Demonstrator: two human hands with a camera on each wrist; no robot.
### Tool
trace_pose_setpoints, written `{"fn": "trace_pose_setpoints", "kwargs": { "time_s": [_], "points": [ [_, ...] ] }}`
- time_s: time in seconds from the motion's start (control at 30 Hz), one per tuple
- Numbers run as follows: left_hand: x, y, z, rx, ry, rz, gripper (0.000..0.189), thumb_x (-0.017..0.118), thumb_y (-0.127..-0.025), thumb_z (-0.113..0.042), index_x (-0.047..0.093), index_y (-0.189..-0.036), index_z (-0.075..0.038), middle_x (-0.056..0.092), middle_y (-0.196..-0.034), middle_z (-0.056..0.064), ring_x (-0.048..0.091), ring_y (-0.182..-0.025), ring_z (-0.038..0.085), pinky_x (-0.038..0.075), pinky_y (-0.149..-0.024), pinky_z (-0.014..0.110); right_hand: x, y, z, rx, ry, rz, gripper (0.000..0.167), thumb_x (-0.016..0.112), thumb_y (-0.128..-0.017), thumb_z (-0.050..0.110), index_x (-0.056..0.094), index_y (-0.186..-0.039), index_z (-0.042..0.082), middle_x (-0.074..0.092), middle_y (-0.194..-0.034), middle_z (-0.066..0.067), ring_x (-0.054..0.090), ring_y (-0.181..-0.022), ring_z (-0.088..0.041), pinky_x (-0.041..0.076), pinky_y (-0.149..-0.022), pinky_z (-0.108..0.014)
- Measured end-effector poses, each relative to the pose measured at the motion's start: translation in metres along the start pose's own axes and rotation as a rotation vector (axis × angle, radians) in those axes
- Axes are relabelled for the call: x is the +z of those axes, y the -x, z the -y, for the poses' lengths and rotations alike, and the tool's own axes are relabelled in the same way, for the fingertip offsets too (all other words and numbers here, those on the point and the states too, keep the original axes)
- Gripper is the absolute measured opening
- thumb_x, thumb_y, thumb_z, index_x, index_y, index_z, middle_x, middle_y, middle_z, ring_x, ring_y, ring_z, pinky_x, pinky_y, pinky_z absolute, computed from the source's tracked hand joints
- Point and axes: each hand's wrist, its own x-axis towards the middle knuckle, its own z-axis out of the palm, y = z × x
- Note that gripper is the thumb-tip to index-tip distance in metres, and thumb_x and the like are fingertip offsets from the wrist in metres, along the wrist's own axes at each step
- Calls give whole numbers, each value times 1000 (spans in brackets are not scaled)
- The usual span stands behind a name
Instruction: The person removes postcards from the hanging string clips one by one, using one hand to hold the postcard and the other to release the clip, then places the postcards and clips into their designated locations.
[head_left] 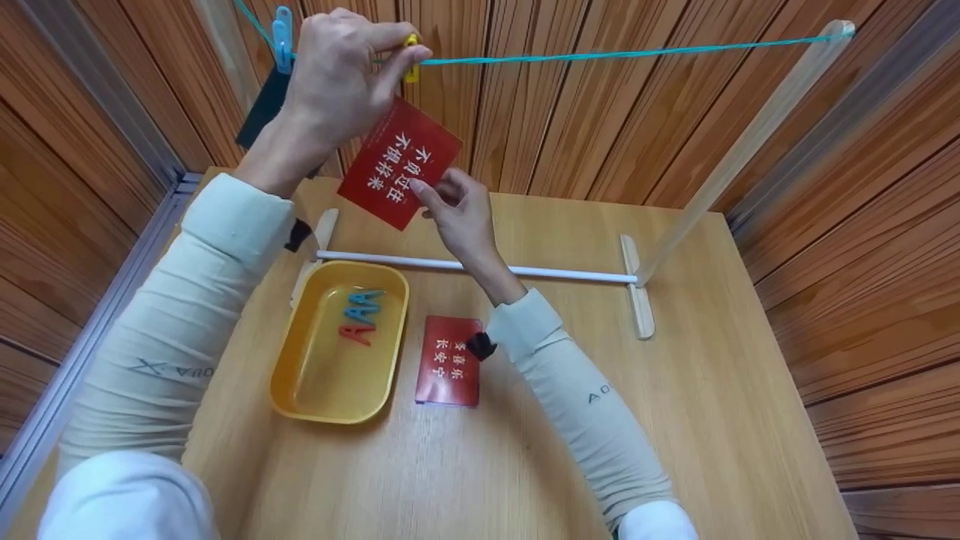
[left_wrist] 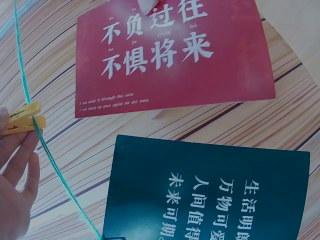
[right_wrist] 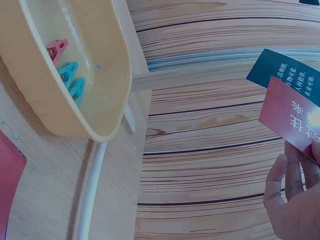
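Up at the teal cord, my left hand pinches a yellow clothespin between thumb and fingers. The left wrist view shows the cord running across the tip of this clothespin. Below it, my right hand holds a red card with white Chinese characters by its lower right edge, thumb on the printed face. In the left wrist view the red card is apart from the clothespin. A dark green card hangs from the cord under a blue clothespin, partly hidden behind my left hand.
On the table, a yellow tray contains a red clothespin and blue ones. Beside it lies another red card, seemingly atop others. A wooden post holds the cord's right end; a white rod runs along the base.
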Motion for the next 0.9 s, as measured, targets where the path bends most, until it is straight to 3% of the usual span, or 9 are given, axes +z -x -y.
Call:
{"fn": "trace_pose_setpoints", "kwargs": {
  "time_s": [0.17, 0.4, 0.53, 0.63, 0.77, 0.9],
  "points": [
    [-4, 0, 3, 55, -14, -25, 51, 53, -109, -43, 77, -116, 2, 78, -97, 23, 69, -85, 38, 55, -100, 44, -5, 2, -6, 11, 4, -5, 28, 72, -101, 17, 67, -125, 3, 78, -119, -14, 77, -97, -19, 63, -80, -28],
    [-9, 4, 0, 74, -17, -28, 48, 55, -108, -41, 77, -118, 1, 80, -102, 21, 72, -88, 39, 54, -107, 42, -10, 8, -17, 38, 21, -14, 30, 73, -100, 18, 68, -126, 3, 78, -119, -13, 77, -96, -18, 65, -88, -47],
    [-11, 5, -3, 110, -21, -36, 46, 56, -108, -38, 76, -119, 2, 80, -103, 22, 73, -93, 40, 53, -109, 44, -12, 12, -19, 45, 21, -25, 30, 73, -100, 16, 68, -125, 2, 78, -118, -15, 76, -92, -16, 65, -80, -36],
    [-11, 7, -3, 156, -31, -77, 44, 57, -108, -37, 77, -118, 1, 80, -103, 21, 74, -92, 38, 54, -108, 43, -15, 16, -20, 47, 17, -22, 30, 73, -100, 16, 68, -126, 1, 78, -118, -16, 76, -92, -17, 63, -77, -28],
    [-12, 12, -3, 201, -47, -115, 44, 55, -109, -36, 77, -117, 1, 80, -102, 20, 74, -91, 36, 56, -105, 43, -19, 21, -21, 59, 9, -23, 32, 73, -100, 17, 68, -127, 3, 78, -120, -14, 77, -97, -18, 63, -79, -28],
    [-12, 17, -2, 191, -63, -86, 45, 54, -110, -37, 76, -117, 1, 80, -101, 21, 74, -93, 37, 55, -106, 44, -23, 26, -24, 75, 4, -24, 32, 73, -100, 18, 68, -128, 4, 78, -121, -13, 77, -99, -18, 63, -81, -30]
  ]
}}
